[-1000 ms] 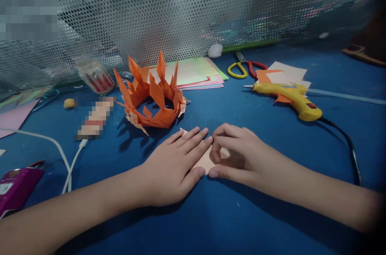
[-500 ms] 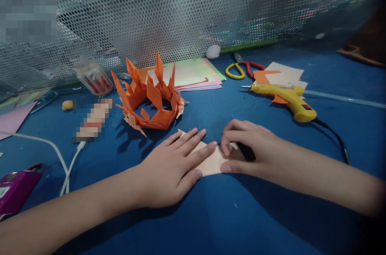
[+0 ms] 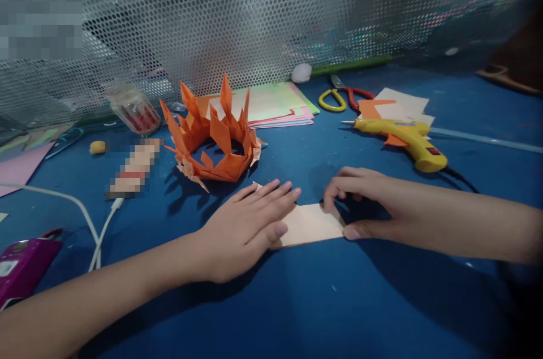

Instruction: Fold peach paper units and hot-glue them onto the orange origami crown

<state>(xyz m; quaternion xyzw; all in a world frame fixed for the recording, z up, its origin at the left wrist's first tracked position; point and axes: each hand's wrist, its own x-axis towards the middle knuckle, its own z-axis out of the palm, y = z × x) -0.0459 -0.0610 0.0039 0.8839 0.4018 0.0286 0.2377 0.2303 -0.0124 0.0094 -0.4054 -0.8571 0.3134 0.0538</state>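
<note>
A pale peach folded paper (image 3: pixel 311 223) lies on the blue table (image 3: pixel 297 302) in front of me. My left hand (image 3: pixel 246 229) rests flat on its left part, fingers stretched out and together. My right hand (image 3: pixel 360 200) is at the paper's right end, fingers curled down with the tips and thumb pressing its right edge. An orange folded-paper crown (image 3: pixel 212 138) with spiky points stands just behind my left hand.
A yellow glue gun (image 3: pixel 403 138) with its black cord lies at the right, on paper scraps. Scissors (image 3: pixel 343 96) and a stack of coloured sheets (image 3: pixel 271 104) lie behind. A white cable (image 3: pixel 97 229), a purple packet (image 3: pixel 21 265) and a small jar (image 3: pixel 133 110) are at the left. Perforated metal mesh (image 3: pixel 254 20) walls the back.
My right hand has slid to the right along the paper, from next to my left fingertips to the paper's right end, uncovering the paper's middle. My left hand has stayed flat in place.
</note>
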